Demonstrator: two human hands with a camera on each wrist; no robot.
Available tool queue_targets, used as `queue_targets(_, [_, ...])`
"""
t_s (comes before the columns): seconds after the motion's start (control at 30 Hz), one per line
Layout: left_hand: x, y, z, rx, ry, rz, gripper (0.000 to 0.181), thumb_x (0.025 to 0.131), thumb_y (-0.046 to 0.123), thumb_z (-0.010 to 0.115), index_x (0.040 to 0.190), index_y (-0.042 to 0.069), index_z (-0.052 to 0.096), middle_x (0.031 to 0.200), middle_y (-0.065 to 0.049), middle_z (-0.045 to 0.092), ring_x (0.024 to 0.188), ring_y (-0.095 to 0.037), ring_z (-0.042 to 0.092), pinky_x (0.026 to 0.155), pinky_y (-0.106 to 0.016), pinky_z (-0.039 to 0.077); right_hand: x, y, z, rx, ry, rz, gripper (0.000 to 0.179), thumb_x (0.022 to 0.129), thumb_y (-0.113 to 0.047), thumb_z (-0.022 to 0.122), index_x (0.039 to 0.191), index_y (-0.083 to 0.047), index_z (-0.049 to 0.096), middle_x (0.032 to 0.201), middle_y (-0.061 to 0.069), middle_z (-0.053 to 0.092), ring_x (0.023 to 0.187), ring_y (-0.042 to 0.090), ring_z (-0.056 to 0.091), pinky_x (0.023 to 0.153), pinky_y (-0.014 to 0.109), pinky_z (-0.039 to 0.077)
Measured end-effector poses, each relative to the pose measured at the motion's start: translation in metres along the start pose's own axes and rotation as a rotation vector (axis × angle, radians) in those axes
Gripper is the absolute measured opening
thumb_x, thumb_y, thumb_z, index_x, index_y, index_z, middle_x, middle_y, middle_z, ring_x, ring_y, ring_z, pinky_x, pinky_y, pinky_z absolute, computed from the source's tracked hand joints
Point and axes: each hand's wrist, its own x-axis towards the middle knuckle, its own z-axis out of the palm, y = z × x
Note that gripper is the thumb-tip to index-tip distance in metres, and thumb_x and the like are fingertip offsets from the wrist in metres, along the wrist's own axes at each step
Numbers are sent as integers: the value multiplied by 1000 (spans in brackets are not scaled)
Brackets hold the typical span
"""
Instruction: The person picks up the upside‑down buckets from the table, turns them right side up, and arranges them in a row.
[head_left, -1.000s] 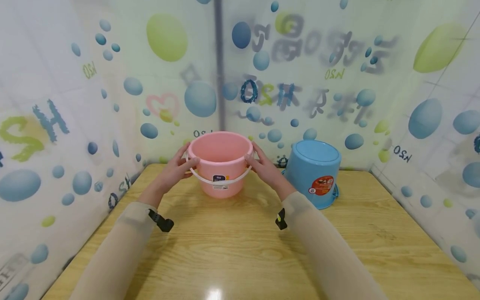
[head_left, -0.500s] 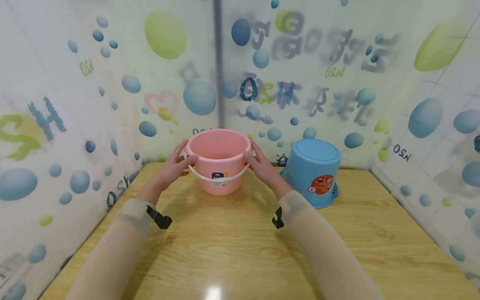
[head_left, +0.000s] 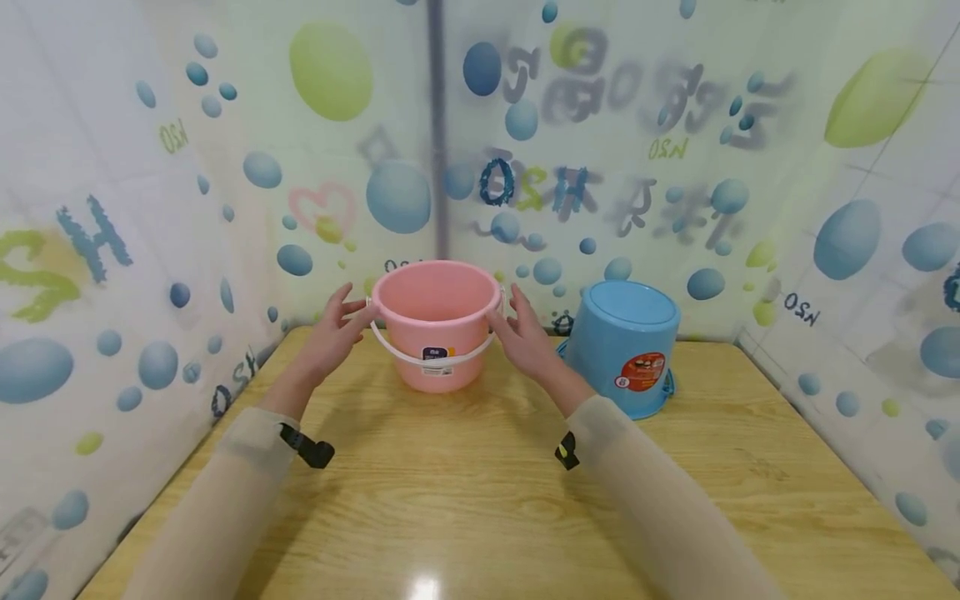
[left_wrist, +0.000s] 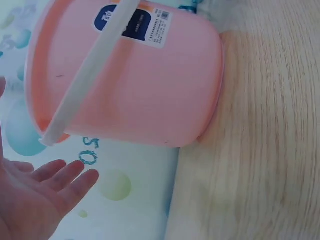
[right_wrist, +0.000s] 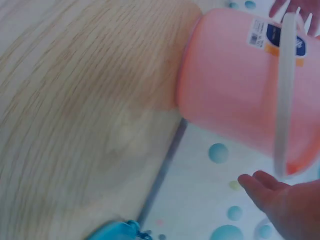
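Observation:
A pink bucket (head_left: 408, 335) stands upright on the wooden table toward the back, its white handle (left_wrist: 85, 82) hanging down across the front near a label. My left hand (head_left: 327, 340) is beside its left rim, fingers spread; in the left wrist view those fingers lie apart from the wall. On the other side, my right hand (head_left: 529, 340) has its fingers extended, with the thumb by the right rim. Whether that thumb touches the rim I cannot tell. Neither hand grips the bucket. Right of it, a blue bucket (head_left: 611, 346) rests upside down with a red label.
The wooden table (head_left: 450, 483) spreads out in front of the buckets. Curtain-like walls (head_left: 637, 67) with blue and green spots close in the back and both sides. The blue bucket is close to my right forearm.
Earlier both hands held the pink bucket by its rim. Now the fingers have loosened and the left hand has drawn slightly left, away from it. The bucket stays nearly in place.

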Motion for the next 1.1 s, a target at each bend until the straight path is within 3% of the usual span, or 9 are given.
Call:
queue_targets(0.07, [-6,3,-3,-12,55,58,93,112,53,56,179,22,-1,179,-24,27,162,-48,35,127,-63,41,-6,-6,-2,-13,14,-15,91,112,-63,51,179,-26,2,184,19,14,164,47,33,131,63,35])
queue_targets(0.2, [-18,12,-5,-42,161,172,81,113,43,59,178,19,17,172,-21,42,151,-38,51,113,-30,57,-19,-18,-7,-25,28,-45,87,113,-56,53,179,-23,7,183,17,19,164,43,36,132,59,35])
queue_targets(0.27, [-25,17,-4,-47,178,220,75,113,40,61,176,20,25,168,-19,48,143,-24,58,102,-16,57,-24,-22,-9,-30,26,-65,84,114,-53,52,179,-23,9,182,17,21,164,42,38,132,59,36])
queue_targets(0.33, [-30,22,0,-50,167,259,71,113,38,62,175,22,30,166,-17,51,139,-20,62,97,-11,57,-31,-26,-11,-33,15,-81,81,115,-52,52,179,-25,9,182,15,23,163,40,39,131,60,37])
queue_targets(0.57, [-44,42,17,-78,66,373,64,113,21,63,172,23,38,161,-21,55,141,-25,65,103,-14,56,-60,-37,-22,-54,-58,-146,77,117,-45,52,178,-25,11,182,12,26,162,39,41,131,65,34])
queue_targets(0.73, [-51,52,32,-85,-9,436,65,111,10,63,170,23,41,156,-16,60,139,-29,66,104,-17,57,-79,-38,-30,-87,-98,-182,75,117,-39,52,178,-21,13,180,14,28,161,40,43,131,63,35])
queue_targets(0.83, [-56,56,43,-105,-88,471,68,110,8,64,171,23,40,155,-14,60,139,-32,66,104,-21,59,-88,-36,-35,-97,-111,-200,74,117,-37,54,178,-19,15,179,16,30,160,41,45,130,65,36])
queue_targets(0.97, [-61,62,61,-147,-220,496,69,110,8,64,172,20,38,160,-21,56,143,-41,61,103,-25,61,-101,-30,-43,-98,-134,-201,75,117,-37,54,178,-19,14,180,16,29,160,43,44,128,68,37])
queue_targets(1.1, [-63,66,81,-118,-330,500,71,110,15,67,173,20,35,164,-24,52,145,-46,58,104,-33,62,-115,-22,-53,-121,-157,-176,75,117,-38,54,178,-24,13,181,14,28,160,43,43,125,70,40])
